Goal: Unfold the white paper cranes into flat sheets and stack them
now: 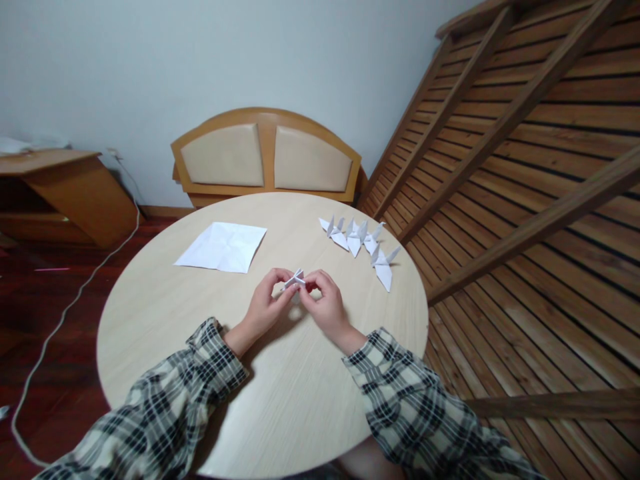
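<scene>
Both my hands meet over the middle of a round light-wood table (165, 313). My left hand (264, 305) and my right hand (325, 303) pinch a small folded white paper piece (295, 279) between their fingertips, a little above the tabletop. Plaid sleeves cover both my forearms. A creased white paper sheet (223, 247) lies flat to the far left of my hands. Several finished white paper cranes (360, 240) lie in a row at the far right of the table.
A wooden chair with beige padded back (265, 157) stands behind the table against a pale wall. A slatted wooden frame (525, 167) leans along the right. A low wooden cabinet (55, 193) sits at the left, and a white cable (75, 293) trails over the dark floor.
</scene>
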